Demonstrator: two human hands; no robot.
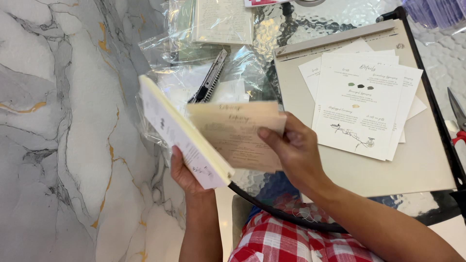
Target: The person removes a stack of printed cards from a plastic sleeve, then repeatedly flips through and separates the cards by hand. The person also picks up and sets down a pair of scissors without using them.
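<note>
My left hand grips a thick stack of cream cards from below, tilted edge-on toward me. My right hand pinches a few beige printed cards by their right edge, thumb on top, and holds them just right of the stack, slightly blurred. Both hands hover over the near edge of a round textured glass table.
A paper trimmer board carries a pile of white printed cards. A utility knife lies on clear plastic bags. Red-handled scissors sit at the right edge. Marble floor spreads left. Red checked clothing shows below.
</note>
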